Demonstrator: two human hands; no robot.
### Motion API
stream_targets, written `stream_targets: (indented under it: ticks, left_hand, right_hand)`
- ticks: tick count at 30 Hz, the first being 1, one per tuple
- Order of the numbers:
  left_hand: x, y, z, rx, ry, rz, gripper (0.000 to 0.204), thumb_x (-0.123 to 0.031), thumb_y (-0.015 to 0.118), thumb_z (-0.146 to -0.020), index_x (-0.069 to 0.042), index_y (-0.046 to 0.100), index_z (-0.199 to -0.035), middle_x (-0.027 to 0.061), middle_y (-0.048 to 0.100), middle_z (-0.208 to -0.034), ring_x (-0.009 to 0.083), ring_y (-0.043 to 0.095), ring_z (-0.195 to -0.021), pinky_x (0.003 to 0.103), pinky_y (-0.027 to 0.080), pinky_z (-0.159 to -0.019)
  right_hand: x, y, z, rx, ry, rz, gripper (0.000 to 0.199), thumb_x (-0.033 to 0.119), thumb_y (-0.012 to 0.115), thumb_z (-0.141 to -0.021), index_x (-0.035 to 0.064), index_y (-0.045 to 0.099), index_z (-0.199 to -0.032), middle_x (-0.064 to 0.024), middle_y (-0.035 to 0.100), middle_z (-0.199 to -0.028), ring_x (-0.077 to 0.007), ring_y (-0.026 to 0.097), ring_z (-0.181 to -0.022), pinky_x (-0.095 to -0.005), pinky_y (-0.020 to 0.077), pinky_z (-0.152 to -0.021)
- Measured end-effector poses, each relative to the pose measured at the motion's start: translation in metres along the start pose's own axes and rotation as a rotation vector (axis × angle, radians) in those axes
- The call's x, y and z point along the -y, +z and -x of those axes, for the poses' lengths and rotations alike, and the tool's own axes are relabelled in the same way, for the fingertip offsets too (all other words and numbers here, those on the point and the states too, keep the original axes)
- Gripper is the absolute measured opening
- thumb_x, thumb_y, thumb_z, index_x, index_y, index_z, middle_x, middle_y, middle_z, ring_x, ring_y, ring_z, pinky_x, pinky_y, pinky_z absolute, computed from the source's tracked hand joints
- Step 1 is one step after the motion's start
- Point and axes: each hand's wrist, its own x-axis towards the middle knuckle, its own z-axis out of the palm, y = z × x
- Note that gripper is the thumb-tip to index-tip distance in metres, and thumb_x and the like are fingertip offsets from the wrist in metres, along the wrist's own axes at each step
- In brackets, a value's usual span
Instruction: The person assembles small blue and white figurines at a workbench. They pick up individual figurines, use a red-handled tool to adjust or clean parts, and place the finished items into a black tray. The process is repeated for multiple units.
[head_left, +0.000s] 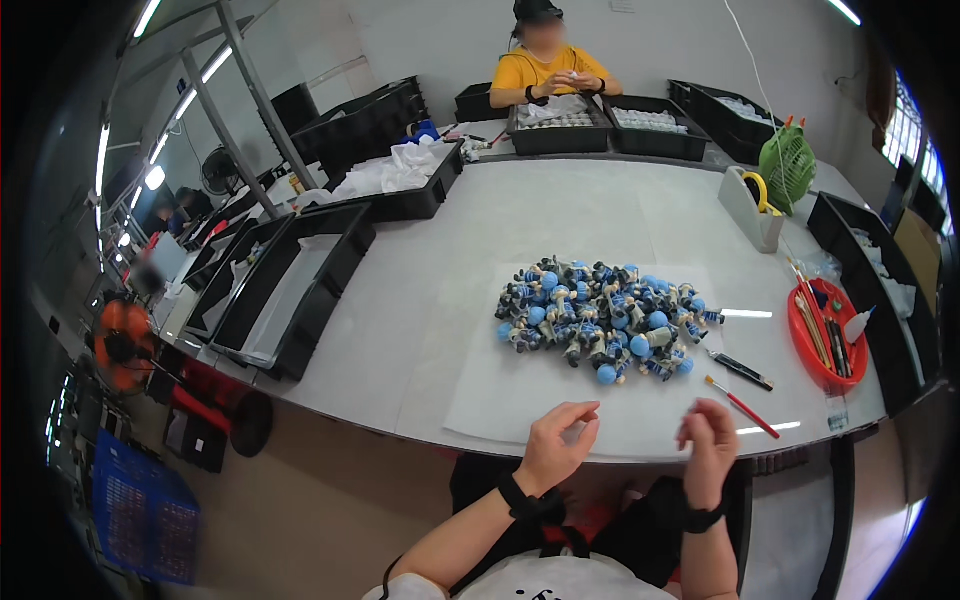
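Observation:
At the near edge of the table my left hand is loosely curved, thumb and fingers apart, with nothing visible in it. My right hand is raised to its right, fingers loosely bent and no object showing between them. Beyond both hands lies a heap of small figurines with light-blue round parts and dark-blue and grey bodies, on a white sheet. Closest to my right hand is a red-handled paintbrush. A dark pen-like craft knife lies just beyond the brush.
At right stands a red basket of brushes and tools, near a grey holder with yellow-handled scissors and a green basket. Black trays line the left side. Across the table, a person in yellow handles a small item behind filled trays.

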Motion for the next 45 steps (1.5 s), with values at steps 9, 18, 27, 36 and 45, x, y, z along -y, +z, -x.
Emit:
stream_targets:
  ticks: [9,18,27,36,45]
  left_hand:
    - [-0.061,-0.066,-0.092,0.105,0.269,-0.295,0.017,-0.005,0.060,-0.074,0.000,0.061,-0.091,0.0122,0.062,-0.081,0.0227,0.061,-0.074,0.028,0.047,-0.065]
    - [-0.007,-0.056,-0.166,0.603,0.205,-1.094,0.052,-0.014,0.070,-0.063,-0.011,0.054,-0.112,0.0050,0.050,-0.119,0.0305,0.038,-0.116,0.049,0.028,-0.094]
    - [-0.019,-0.059,-0.140,0.423,0.446,-0.786,0.050,-0.007,0.068,-0.062,-0.011,0.055,-0.110,0.0045,0.055,-0.113,0.0330,0.037,-0.116,0.045,0.029,-0.092]
    - [-0.018,-0.045,-0.035,0.337,0.323,-0.446,0.060,0.001,0.064,-0.063,-0.004,0.046,-0.119,0.0136,0.051,-0.116,0.0339,0.046,-0.109,0.041,0.036,-0.094]
    - [0.019,-0.033,-0.018,0.002,-0.424,0.686,0.032,-0.008,0.047,-0.088,0.001,0.047,-0.119,0.0081,0.055,-0.110,0.0127,0.052,-0.099,0.026,0.043,-0.085]
  right_hand:
    - [-0.058,0.087,0.005,0.348,0.024,0.262,0.017,0.005,0.060,-0.078,-0.0016,0.059,-0.094,-0.0019,0.060,-0.071,-0.0041,0.053,-0.061,-0.0182,0.0412,-0.053]
    - [-0.060,0.088,0.007,0.357,-0.001,0.302,0.015,0.005,0.058,-0.079,-0.0018,0.059,-0.093,-0.0038,0.059,-0.071,-0.0048,0.052,-0.060,-0.0184,0.0422,-0.054]
    - [-0.065,0.080,0.004,0.329,0.081,0.241,0.025,0.010,0.058,-0.082,-0.0013,0.054,-0.104,-0.0049,0.059,-0.079,-0.0068,0.053,-0.064,-0.0192,0.0423,-0.055]
    - [-0.051,0.080,0.004,0.407,0.161,0.018,0.036,0.012,0.050,-0.087,0.0009,0.042,-0.120,-0.0078,0.056,-0.098,-0.0087,0.052,-0.082,-0.0217,0.0435,-0.065]
    - [-0.052,0.083,0.006,0.412,0.120,0.138,0.036,0.006,0.054,-0.084,0.0019,0.044,-0.119,-0.0109,0.057,-0.100,-0.0112,0.055,-0.084,-0.0243,0.0456,-0.073]
